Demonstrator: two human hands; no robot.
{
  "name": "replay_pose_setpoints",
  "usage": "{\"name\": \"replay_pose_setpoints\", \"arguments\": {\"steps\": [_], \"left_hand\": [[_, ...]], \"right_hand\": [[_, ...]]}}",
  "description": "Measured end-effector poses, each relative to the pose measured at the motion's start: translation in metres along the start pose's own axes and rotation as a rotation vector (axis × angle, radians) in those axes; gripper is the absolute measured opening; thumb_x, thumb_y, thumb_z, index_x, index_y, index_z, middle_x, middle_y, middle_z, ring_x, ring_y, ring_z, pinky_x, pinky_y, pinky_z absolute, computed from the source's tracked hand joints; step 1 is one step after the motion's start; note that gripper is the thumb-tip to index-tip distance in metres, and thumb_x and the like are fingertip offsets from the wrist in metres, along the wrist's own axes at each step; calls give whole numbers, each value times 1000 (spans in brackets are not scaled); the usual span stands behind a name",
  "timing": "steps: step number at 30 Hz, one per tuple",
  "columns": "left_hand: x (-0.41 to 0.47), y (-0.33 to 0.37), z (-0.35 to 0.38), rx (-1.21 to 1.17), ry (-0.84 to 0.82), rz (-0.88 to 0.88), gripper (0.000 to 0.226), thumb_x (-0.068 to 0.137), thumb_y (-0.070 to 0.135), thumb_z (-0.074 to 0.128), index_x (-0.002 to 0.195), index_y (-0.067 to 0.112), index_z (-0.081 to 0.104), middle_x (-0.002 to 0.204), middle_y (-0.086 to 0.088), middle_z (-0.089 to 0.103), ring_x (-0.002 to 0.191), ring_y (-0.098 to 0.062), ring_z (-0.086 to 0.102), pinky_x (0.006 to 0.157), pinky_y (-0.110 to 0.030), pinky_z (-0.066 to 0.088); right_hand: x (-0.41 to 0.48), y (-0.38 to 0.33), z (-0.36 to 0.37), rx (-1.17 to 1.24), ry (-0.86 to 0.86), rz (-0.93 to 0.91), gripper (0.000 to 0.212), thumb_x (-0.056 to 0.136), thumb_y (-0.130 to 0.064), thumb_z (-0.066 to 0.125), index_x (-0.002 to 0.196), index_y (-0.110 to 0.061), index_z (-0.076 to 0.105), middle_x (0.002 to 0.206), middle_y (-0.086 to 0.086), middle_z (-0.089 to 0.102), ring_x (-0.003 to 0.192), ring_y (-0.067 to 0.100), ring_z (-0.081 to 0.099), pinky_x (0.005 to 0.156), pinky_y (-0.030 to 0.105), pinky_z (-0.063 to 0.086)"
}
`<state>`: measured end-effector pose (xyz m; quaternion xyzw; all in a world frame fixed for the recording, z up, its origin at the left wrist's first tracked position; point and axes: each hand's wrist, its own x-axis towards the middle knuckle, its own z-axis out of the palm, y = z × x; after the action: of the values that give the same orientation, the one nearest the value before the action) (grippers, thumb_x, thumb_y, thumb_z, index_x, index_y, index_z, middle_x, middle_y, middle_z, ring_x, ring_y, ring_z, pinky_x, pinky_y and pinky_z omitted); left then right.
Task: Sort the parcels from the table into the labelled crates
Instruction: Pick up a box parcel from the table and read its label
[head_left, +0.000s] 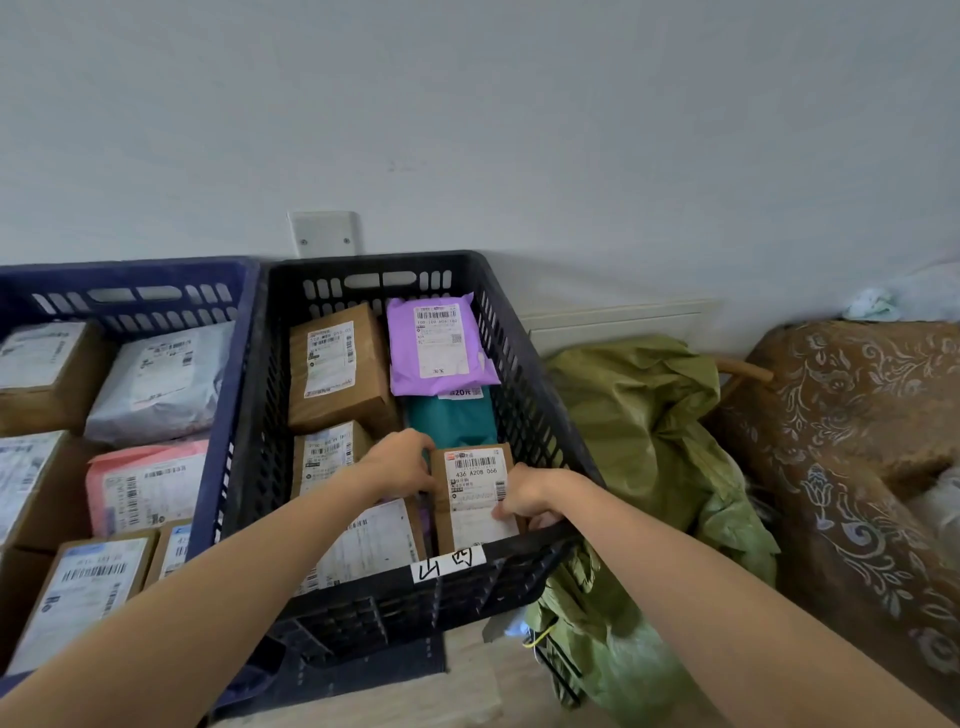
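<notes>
A small brown cardboard parcel (470, 470) with a white shipping label sits at the front right of the black crate (524, 364). My left hand (400, 465) grips its left edge and my right hand (524, 496) holds its right edge, thumb on the label. The crate carries a handwritten white label (449, 564) on its front rim. Inside it lie other brown boxes (337, 364), a purple mailer (436, 343) and a teal mailer (452, 421).
A blue crate (130, 275) on the left holds several boxes, a grey mailer (161, 384) and a pink mailer (145, 486). Green sacks (644, 415) lie to the right of the black crate, beside a brown patterned sofa (857, 441). A white wall stands behind.
</notes>
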<state>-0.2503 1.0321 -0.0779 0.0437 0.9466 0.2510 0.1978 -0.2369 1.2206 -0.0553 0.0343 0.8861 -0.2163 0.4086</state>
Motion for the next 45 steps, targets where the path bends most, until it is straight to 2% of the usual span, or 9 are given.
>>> {"name": "replay_pose_setpoints", "arguments": {"steps": [9,13,19,26,30,33,39,42,45], "left_hand": [[14,-17,-1,-65,-50,1,43,72,26,82,103,17,54,110,-3,60,97,-20,60,83,-34,54],[17,-17,-6,-117,-45,1,34,74,28,82,95,14,59,103,-5,63,94,-21,62,86,-35,53],[18,-18,-7,-206,-78,-37,29,82,31,74,74,13,53,78,-2,57,73,-15,52,66,-26,41],[14,-14,-15,-289,-100,-55,23,84,29,73,80,11,59,92,-9,66,80,-18,63,73,-29,54],[9,-14,-11,-237,-143,-9,34,78,28,79,104,9,65,105,-8,67,97,-23,64,88,-37,54],[9,-10,-2,-167,-186,44,47,78,25,79,119,13,59,119,-3,62,109,-20,59,94,-31,49],[9,-13,3,-39,-133,161,58,81,32,74,133,21,52,128,1,59,112,-14,55,87,-22,42],[5,-12,2,102,-97,259,68,83,37,72,143,27,42,139,4,52,120,-15,51,96,-25,40],[-1,-4,-5,241,-103,361,66,85,42,68,143,39,38,154,8,33,127,-17,49,102,-30,39]], "right_hand": [[1,-3,-1,14,-34,74,42,99,-17,51,139,-7,42,134,17,54,111,32,62,95,42,52],[-2,-4,-2,33,-51,87,39,100,-17,49,137,-7,43,132,17,56,110,33,62,94,42,51],[-4,-9,-7,7,-33,99,44,100,-17,50,139,-4,36,136,21,51,116,37,57,97,49,50],[-4,-8,-11,-41,33,71,42,100,-19,48,137,-1,39,134,22,51,113,40,58,84,46,57],[-6,-9,-8,-99,46,70,46,100,-17,48,141,-4,33,131,23,52,107,34,62,80,41,58],[-5,-9,-7,-136,44,86,60,98,-15,52,146,-5,18,131,23,52,105,31,63,78,36,57],[-5,-9,-1,-346,110,-83,122,80,-20,77,149,-12,-23,158,18,17,138,34,35,110,43,36],[-9,-6,-4,-607,187,-258,122,73,-17,82,153,-25,-9,161,8,-15,148,29,7,113,46,30],[-9,-3,-10,-835,197,-340,114,72,-23,83,154,-29,3,160,1,-21,149,24,-5,113,46,33]]}}
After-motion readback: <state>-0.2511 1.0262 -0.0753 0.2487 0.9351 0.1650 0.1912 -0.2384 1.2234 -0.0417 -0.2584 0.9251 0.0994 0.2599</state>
